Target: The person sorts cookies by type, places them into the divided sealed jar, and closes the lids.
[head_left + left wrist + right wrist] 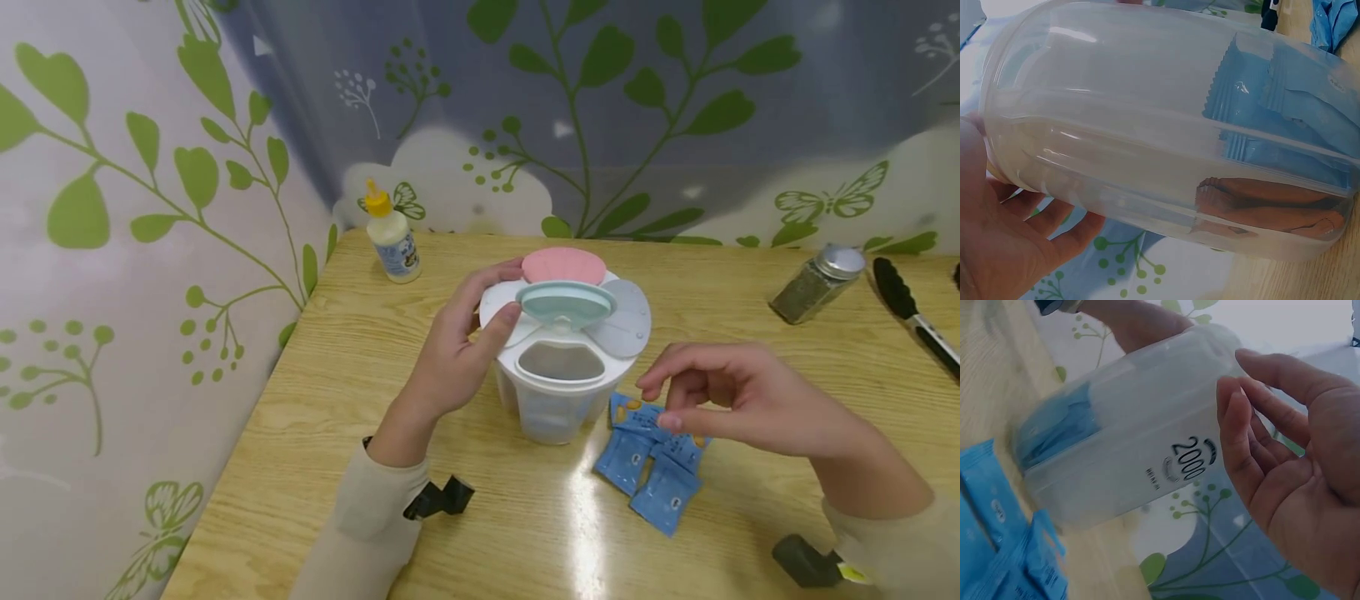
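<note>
Apparently loading underway: container gripped by left hand; right hand empty, loosely curled; blue packets below probably to be pinched.

sachets right of canister | bottle behind left | apparently tongs far right

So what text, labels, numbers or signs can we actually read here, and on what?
"2000": on the side of the translucent container, right wrist view.
Smaller print by that number: too small and blurred to read.
Blue packets: printed, but too small or blurred to read.
Yellow-capped bottle: has a label, too small to read.
</note>
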`<state>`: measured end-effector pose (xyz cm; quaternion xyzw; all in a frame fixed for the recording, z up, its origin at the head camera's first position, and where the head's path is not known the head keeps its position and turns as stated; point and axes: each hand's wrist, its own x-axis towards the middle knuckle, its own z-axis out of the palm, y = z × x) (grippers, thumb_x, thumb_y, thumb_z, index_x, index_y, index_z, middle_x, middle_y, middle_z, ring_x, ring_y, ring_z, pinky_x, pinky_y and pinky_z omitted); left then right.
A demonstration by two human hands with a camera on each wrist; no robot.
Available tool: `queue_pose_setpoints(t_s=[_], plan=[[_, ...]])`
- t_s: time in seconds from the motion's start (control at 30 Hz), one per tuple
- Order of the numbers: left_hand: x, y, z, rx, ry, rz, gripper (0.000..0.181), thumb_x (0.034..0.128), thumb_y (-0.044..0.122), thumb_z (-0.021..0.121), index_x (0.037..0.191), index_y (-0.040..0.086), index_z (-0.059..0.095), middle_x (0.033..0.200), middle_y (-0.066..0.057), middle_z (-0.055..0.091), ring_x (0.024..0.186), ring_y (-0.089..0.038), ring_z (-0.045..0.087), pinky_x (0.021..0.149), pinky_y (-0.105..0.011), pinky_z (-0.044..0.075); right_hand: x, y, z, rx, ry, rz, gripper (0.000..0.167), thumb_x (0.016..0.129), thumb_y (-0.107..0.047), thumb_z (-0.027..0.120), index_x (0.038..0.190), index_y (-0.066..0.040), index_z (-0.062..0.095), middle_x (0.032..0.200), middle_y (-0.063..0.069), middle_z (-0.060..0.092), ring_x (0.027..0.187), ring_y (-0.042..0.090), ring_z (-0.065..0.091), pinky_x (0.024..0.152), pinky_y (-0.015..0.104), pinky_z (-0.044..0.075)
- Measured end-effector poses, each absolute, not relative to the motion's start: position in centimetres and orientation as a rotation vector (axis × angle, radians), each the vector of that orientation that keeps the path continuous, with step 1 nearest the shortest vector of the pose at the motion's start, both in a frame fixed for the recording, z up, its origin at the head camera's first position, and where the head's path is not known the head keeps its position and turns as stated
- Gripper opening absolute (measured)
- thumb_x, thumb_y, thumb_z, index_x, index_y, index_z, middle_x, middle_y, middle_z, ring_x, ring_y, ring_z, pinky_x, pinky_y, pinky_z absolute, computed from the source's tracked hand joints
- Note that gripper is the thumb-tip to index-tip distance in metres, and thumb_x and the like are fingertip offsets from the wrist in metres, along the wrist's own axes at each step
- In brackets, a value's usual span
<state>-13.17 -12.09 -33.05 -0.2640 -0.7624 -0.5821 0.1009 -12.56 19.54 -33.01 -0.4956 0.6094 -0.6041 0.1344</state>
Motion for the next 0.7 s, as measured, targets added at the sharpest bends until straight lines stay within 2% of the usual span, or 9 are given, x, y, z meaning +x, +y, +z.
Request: queue_pose_setpoints(t_s=[0.07,0.27,0.53,0.7], plan=[[-13.2,-12.1,-33.0,-0.781,-2.252,-1.720,0.038,0.1042,0.022,0.048,0.137,0.003,0.051,0.151,-0.008,0.049,0.139,-0.018,0.047,0.104,-0.040,0.051,-12.7,19.6,-33.4,-1.419,1.774,-1.692,0.053,0.076,0.031,0.060,0.124,0.008,0.060,0.118,0.008,0.066,0.081,0.015,0.067,0.061,0.029,0.055],[-13.1,-12.0,-32.9,-0.782,-2.246,-1.724,0.038,0.1039,0.022,0.049,0.136,0.003,0.052,0.151,-0.008,0.049,0.139,-0.018,0.047,0.103,-0.039,0.051,-12.8,19.6,-34.3,-1.249,1.888,-1.475,0.044,0.085,0.015,0.067,0.125,-0.001,0.063,0.119,0.004,0.070,0.080,0.014,0.068,0.066,0.030,0.057],[-13.1,-12.1,-32.9,-0.789,-2.238,-1.735,0.037,0.1041,0.022,0.049,0.136,0.003,0.052,0.150,-0.008,0.049,0.140,-0.019,0.046,0.104,-0.039,0.050,-13.4,19.5,-36.7,-1.222,1.733,-1.318,0.046,0.090,0.001,0.070,0.135,-0.006,0.058,0.092,0.006,0.072,0.078,0.017,0.069,0.065,0.031,0.058],[-13.1,-12.1,-32.9,-0.804,-2.232,-1.733,0.039,0.1046,0.024,0.049,0.137,0.002,0.051,0.151,-0.009,0.049,0.140,-0.019,0.046,0.104,-0.040,0.050,-13.9,19.7,-38.4,-1.243,1.673,-1.281,0.050,0.090,-0.001,0.071,0.137,-0.002,0.055,0.093,0.010,0.071,0.078,0.017,0.069,0.061,0.031,0.058]])
